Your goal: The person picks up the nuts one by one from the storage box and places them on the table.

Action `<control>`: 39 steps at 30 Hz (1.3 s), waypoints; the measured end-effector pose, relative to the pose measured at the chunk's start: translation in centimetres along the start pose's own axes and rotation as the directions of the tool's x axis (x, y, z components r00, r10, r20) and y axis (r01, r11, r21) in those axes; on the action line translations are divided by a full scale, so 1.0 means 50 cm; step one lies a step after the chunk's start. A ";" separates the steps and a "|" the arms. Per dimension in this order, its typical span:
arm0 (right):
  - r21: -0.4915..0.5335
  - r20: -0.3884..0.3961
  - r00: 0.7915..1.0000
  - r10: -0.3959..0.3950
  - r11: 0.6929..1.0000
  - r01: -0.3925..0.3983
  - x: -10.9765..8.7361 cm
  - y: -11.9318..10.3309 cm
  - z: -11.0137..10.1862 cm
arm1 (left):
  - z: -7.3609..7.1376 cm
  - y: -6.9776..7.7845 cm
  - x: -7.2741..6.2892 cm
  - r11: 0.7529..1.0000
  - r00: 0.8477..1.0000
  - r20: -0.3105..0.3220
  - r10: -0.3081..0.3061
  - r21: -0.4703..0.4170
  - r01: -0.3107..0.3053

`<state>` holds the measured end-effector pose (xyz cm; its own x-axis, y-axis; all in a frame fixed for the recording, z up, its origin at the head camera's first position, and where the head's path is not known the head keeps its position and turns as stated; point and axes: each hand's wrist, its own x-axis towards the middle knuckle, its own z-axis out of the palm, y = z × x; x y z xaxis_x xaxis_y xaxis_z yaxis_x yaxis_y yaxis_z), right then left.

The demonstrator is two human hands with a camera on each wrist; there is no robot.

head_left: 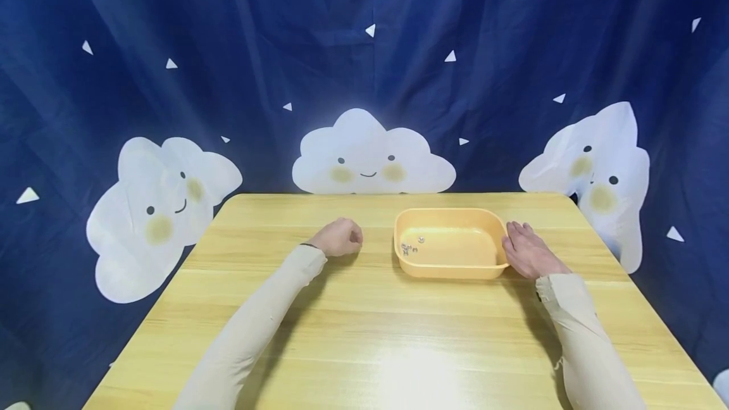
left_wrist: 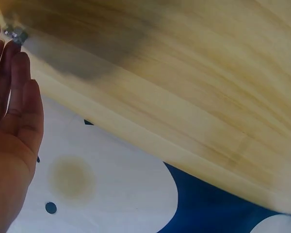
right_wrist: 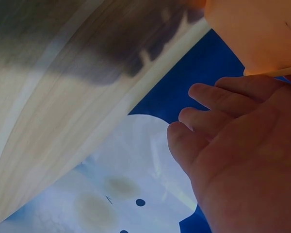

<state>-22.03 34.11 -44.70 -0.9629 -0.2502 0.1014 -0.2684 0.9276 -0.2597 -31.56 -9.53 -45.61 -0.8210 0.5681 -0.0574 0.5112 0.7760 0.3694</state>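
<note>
Cloud print [head_left: 162, 223] on the blue curtain [head_left: 319, 11] marks your far left. Next comes your left hand [head_left: 340, 237], above the far part of the wooden desk [head_left: 364, 318], its fingers [left_wrist: 33, 107] grasping small shiny metal pieces [left_wrist: 19, 35] at their tips. To its right, well apart, sits a yellow basin [head_left: 450, 273], upright on the desk; several small silvery bits [head_left: 405, 247] lie inside at its left end. At the basin's right wall you have your right hand [head_left: 532, 252], thumb side against it, fingers released and nearly straight. Another cloud [head_left: 604, 169] shows at far right.
</note>
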 end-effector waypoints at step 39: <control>0.017 0.021 1.000 -0.017 1.000 0.016 0.003 0.001 -0.001 | -0.010 0.008 0.003 0.997 0.999 -0.052 -0.010 -0.079 0.006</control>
<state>-22.18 34.13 -44.67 -0.9587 -0.2715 0.0854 -0.2845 0.9187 -0.2739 -31.60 -9.28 -45.00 -0.8380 0.5455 -0.0130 0.4847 0.7551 0.4414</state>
